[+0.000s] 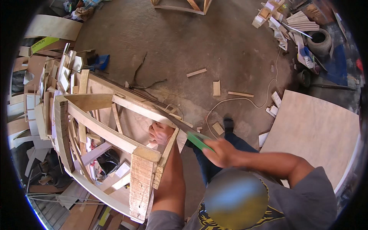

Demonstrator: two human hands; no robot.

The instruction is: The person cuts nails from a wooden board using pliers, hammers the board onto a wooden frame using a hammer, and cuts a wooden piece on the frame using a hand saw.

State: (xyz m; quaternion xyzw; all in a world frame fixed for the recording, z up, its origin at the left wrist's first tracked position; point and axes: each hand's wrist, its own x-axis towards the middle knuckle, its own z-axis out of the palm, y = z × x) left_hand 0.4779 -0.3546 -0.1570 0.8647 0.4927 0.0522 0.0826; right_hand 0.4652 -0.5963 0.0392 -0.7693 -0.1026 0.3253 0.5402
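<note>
My right hand (221, 152) is closed around the green handle of a handsaw (196, 140). The dark blade slants up and to the left, along the end of a pale rail (142, 109) of a wooden frame (102, 124). Inside the frame, my left hand (160, 133) has its fingers curled beside that rail, close to the corner by the saw; its grip is partly hidden. The frame has curved rails, a thick block (140, 184) at the near end and an upright post (63, 132) at the left.
Wood scraps and boards (38, 101) crowd the left side. A large plywood sheet (312, 132) lies at the right, with a cord (234, 99) curving over the floor. Loose offcuts (216, 88) are scattered ahead. Another wooden frame (180, 7) stands at the far edge.
</note>
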